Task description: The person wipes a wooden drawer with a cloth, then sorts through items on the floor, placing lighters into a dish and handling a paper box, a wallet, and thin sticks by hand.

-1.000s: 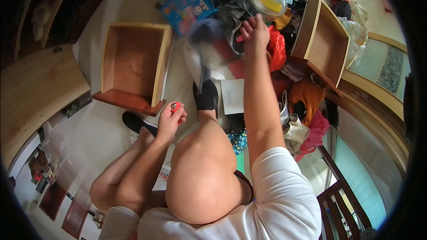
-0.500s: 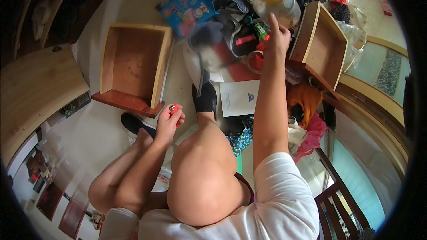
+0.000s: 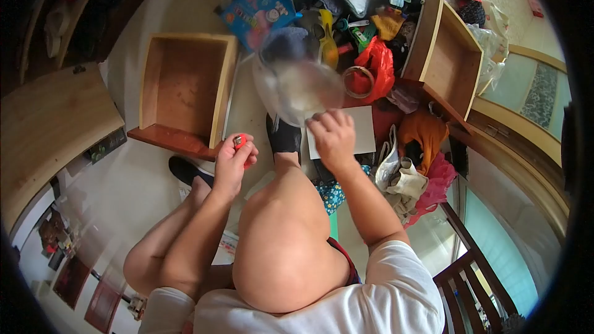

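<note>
My left hand [image 3: 232,164] is closed around a red lighter [image 3: 239,142] with a metal top, above my left shin near the drawer front. My right hand [image 3: 334,139] has its fingers curled at the near edge of a clear plastic tub [image 3: 303,89], which is smeared by motion. The tub hangs over my black-shod foot [image 3: 284,135] and beside a white booklet [image 3: 359,130], which my right hand partly covers. A yellow object [image 3: 328,40] and a red plastic bag [image 3: 377,68] lie beyond the tub in the heap.
One pulled-out wooden drawer [image 3: 185,86] lies on the left floor, another drawer [image 3: 448,55] at the right. Clothes, bags and a blue packet [image 3: 260,12] are heaped at the back. Orange cloth [image 3: 424,139] and a pink bag [image 3: 436,185] lie on the right.
My right hand has come back toward me and left, bringing the clear tub from the heap to above my foot. The yellow object has shifted left and nearer. My left hand keeps the lighter.
</note>
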`<act>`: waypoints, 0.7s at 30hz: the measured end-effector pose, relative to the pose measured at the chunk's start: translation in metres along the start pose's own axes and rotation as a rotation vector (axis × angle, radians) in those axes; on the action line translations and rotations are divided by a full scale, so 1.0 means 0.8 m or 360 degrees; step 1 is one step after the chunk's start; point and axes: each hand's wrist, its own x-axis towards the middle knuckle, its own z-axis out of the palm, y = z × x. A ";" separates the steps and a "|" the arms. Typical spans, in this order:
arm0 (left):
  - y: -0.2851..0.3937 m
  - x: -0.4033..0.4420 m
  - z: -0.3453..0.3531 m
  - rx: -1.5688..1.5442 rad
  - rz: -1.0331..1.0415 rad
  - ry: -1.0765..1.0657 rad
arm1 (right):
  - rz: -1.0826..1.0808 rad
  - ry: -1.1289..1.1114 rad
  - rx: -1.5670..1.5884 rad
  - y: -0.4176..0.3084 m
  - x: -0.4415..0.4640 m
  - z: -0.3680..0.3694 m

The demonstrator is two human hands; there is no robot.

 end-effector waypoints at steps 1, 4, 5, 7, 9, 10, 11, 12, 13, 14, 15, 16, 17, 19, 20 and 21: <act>0.005 0.000 0.002 -0.0007 0.0031 -0.0003 | 0.0003 0.0020 0.0072 -0.013 -0.002 0.008; 0.015 0.006 0.005 0.0211 0.0185 0.0004 | -0.0074 -0.0128 0.0228 -0.032 -0.004 0.024; 0.017 0.011 0.006 0.0283 0.0238 0.0003 | -0.0124 -0.0203 0.0314 -0.036 0.001 0.023; 0.014 0.029 0.002 0.0334 0.0231 0.0061 | -0.0196 -0.0307 0.0380 -0.040 0.005 0.028; 0.018 0.039 0.005 0.0246 0.0177 0.0074 | -0.0251 -0.0369 0.0336 -0.038 0.008 0.040; 0.019 0.042 0.009 0.0132 0.0126 0.0054 | -0.0283 -0.0432 0.0321 -0.034 0.012 0.043; 0.021 0.044 0.014 0.0023 0.0072 0.0032 | -0.0309 -0.0495 0.0307 -0.031 0.016 0.044; 0.019 0.048 0.021 0.0026 0.0136 0.0010 | -0.0334 -0.0559 0.0296 -0.030 0.018 0.045; 0.017 0.050 0.027 0.0029 0.0201 -0.0004 | -0.0390 -0.0532 0.0308 -0.033 0.017 0.045; 0.016 0.051 0.029 0.0032 0.0268 -0.0017 | -0.0448 -0.0503 0.0321 -0.038 0.018 0.045; 0.004 0.062 0.023 0.0249 0.0400 0.0053 | -0.0509 -0.0469 0.0328 -0.040 0.020 0.045; -0.020 0.077 0.013 0.0466 0.0534 0.0122 | -0.0524 -0.0432 0.0361 -0.043 0.022 0.045; -0.032 0.087 0.007 0.0685 0.0668 0.0188 | -0.0537 -0.0394 0.0392 -0.044 0.021 0.045; 0.009 0.058 0.010 0.1509 0.1175 0.0322 | -0.0543 -0.0384 0.0431 -0.042 0.023 0.043; 0.031 0.044 0.012 0.1802 0.1410 0.0391 | -0.0534 -0.0415 0.0445 -0.041 0.024 0.039; 0.040 0.036 0.010 0.2097 0.1645 0.0458 | -0.0524 -0.0446 0.0461 -0.041 0.025 0.036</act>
